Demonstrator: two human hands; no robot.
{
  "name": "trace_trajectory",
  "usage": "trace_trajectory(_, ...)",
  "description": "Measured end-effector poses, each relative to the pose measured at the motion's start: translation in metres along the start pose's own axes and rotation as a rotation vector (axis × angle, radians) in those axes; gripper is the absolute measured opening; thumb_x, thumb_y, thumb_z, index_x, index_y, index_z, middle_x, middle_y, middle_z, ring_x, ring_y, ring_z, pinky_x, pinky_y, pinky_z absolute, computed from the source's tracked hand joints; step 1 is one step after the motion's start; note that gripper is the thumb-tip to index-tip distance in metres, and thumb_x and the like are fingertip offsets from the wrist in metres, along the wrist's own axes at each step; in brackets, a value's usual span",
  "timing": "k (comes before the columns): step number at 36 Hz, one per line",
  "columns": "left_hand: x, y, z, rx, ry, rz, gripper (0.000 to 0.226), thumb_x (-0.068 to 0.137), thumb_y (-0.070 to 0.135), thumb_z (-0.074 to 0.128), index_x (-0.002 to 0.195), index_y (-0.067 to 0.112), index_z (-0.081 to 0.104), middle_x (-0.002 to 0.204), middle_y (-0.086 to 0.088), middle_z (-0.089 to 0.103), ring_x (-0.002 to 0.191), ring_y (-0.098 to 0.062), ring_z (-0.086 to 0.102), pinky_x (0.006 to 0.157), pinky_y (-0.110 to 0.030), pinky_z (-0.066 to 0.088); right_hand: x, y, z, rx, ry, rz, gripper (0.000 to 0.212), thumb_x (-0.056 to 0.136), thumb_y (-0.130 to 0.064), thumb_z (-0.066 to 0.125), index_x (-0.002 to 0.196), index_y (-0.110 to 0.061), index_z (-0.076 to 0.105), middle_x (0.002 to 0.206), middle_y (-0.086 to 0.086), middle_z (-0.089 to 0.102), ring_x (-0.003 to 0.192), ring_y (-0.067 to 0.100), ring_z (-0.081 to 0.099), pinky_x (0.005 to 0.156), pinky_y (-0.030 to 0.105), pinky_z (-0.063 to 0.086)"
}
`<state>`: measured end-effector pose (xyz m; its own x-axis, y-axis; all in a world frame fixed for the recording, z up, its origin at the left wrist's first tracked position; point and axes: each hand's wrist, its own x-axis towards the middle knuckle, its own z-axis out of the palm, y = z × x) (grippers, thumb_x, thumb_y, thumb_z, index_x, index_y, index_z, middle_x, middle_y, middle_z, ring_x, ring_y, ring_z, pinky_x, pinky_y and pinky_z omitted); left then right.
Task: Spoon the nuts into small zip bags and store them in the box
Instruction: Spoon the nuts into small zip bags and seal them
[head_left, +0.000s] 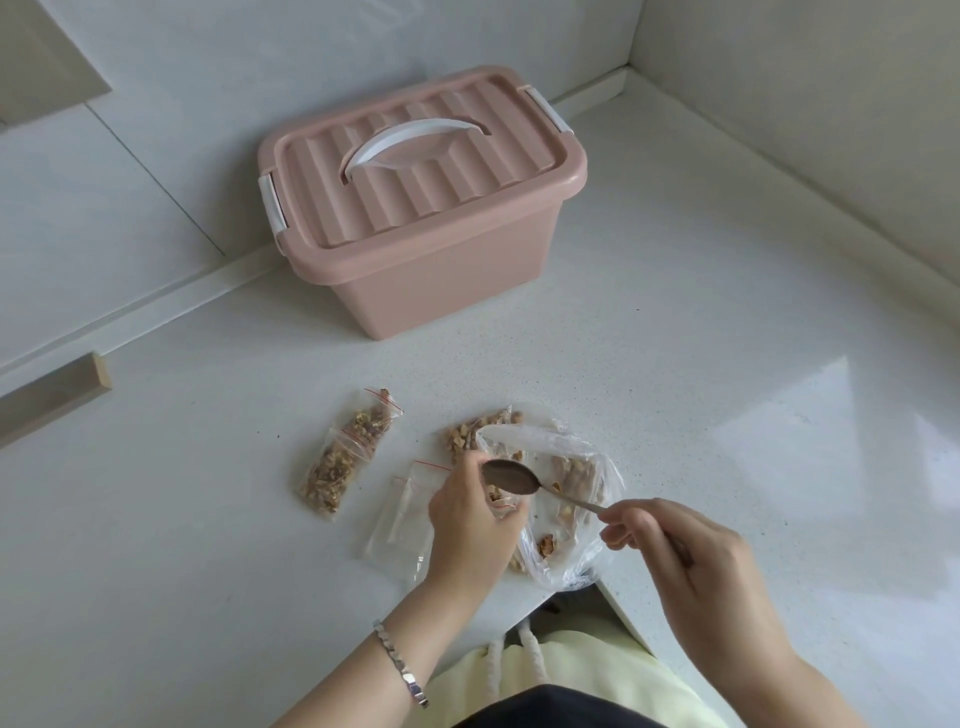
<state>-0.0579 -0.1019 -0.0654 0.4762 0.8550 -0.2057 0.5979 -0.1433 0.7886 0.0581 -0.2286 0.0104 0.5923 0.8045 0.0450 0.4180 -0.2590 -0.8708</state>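
No text, label, brand, number or sign can be read. The pink box (441, 291) is seen unmarked. On the zip bags (348, 457) only plain red seal lines are noted, unlettered.

Both forearms reach in from below: left hand (470, 514) curled round a small zip bag (503, 503), right hand (675, 551) pinching the spoon (511, 478) handle, knuckles up.

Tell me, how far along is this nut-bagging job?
Done: a few filled small red-sealed zip bags lie on the counter. In hand: the left hand holds another small bag open while the right hand holds a metal spoon over it. Left: nuts sit in the large clear plastic bag, empty zip bags wait, and the pink plastic box has its lid on.
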Motion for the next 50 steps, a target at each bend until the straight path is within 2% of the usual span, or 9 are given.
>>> trace_trajectory(6,0.008,-0.018,-0.041,0.203,0.186,-0.112,0.036,0.076,0.022,0.072,0.092,0.019,0.039,0.084,0.007,0.057,0.081,-0.019,0.063,0.075,-0.031,0.043,0.006,-0.004,-0.001,0.134,0.106,0.063,0.047,0.083,-0.071,0.033,0.086,-0.036,0.064,0.072,-0.014,0.068,0.070,0.005,0.065,0.065,0.011,0.047)
trace_trajectory(15,0.035,-0.086,-0.100,0.426,0.192,-0.518,0.040,0.077,0.032,0.071,0.102,0.011,0.048,0.109,-0.012,0.061,0.105,-0.035,0.056,0.087,-0.042,0.041,0.003,0.004,0.003,0.156,0.077,0.140,0.051,0.077,-0.078,0.033,0.080,-0.039,0.065,0.068,-0.008,0.068,0.067,0.006,0.064,0.062,0.009,0.047)
trace_trajectory(22,0.032,-0.082,-0.090,0.478,0.220,-0.415,0.081,0.067,0.029,0.081,0.132,0.006,0.039,0.132,-0.021,0.038,0.122,-0.040,0.036,0.099,-0.048,0.032,0.004,0.005,0.007,0.162,0.070,0.141,0.051,0.076,-0.079,0.033,0.079,-0.039,0.065,0.067,-0.008,0.068,0.065,0.006,0.064,0.061,0.010,0.046)
trace_trajectory(28,0.017,-0.069,-0.059,0.610,0.295,0.069,0.050,0.059,0.023,0.085,0.100,0.007,0.062,0.102,-0.016,0.061,0.091,-0.040,0.059,0.076,-0.046,0.047,0.004,0.009,0.007,0.144,0.067,0.151,0.056,0.075,-0.081,0.033,0.076,-0.035,0.064,0.067,-0.006,0.067,0.063,0.009,0.063,0.060,0.015,0.047)
trace_trajectory(33,0.013,-0.059,-0.045,0.663,-0.022,-0.171,0.046,0.085,0.043,0.059,0.119,0.015,0.046,0.113,-0.004,0.057,0.107,-0.023,0.054,0.082,-0.030,0.043,0.006,0.011,0.006,0.059,0.043,0.150,0.051,0.076,-0.074,0.035,0.069,-0.030,0.059,0.064,-0.004,0.064,0.061,0.009,0.061,0.059,0.015,0.044)
trace_trajectory(39,0.013,-0.057,-0.045,0.365,0.038,-0.359,0.020,0.088,0.017,0.054,0.107,0.013,0.051,0.095,-0.003,0.061,0.091,-0.024,0.060,0.069,-0.028,0.041,0.008,0.010,0.004,-0.031,0.053,0.069,0.034,0.080,-0.053,0.032,0.065,-0.030,0.051,0.068,-0.005,0.057,0.059,0.002,0.052,0.053,0.009,0.035)
trace_trajectory(42,0.010,-0.048,-0.054,0.178,0.155,-0.264,0.006,0.089,0.013,0.053,0.084,0.014,0.057,0.092,-0.006,0.059,0.076,-0.017,0.054,0.057,-0.015,0.035,0.013,0.007,0.001,-0.046,0.085,-0.099,0.041,0.094,-0.051,0.027,0.062,-0.029,0.043,0.073,-0.003,0.045,0.070,-0.002,0.046,0.061,0.008,0.033)
trace_trajectory(45,0.003,-0.025,-0.067,0.004,0.241,-0.101,0.016,0.088,0.010,0.058,0.077,0.021,0.055,0.092,0.000,0.057,0.079,-0.008,0.054,0.064,-0.002,0.034,0.018,-0.002,-0.002,0.001,0.064,-0.179,0.046,0.096,-0.052,0.023,0.063,-0.029,0.043,0.075,-0.005,0.048,0.076,0.000,0.052,0.064,0.008,0.037)
trace_trajectory(50,-0.012,0.015,-0.082,-0.247,-0.013,0.014,0.021,0.086,0.009,0.061,0.074,0.027,0.058,0.075,0.014,0.064,0.074,0.004,0.056,0.068,-0.006,0.040,0.028,-0.019,0.002,0.036,-0.006,-0.108,0.031,0.093,-0.049,0.033,0.071,-0.043,0.054,0.061,-0.022,0.055,0.055,-0.004,0.051,0.053,0.005,0.035)
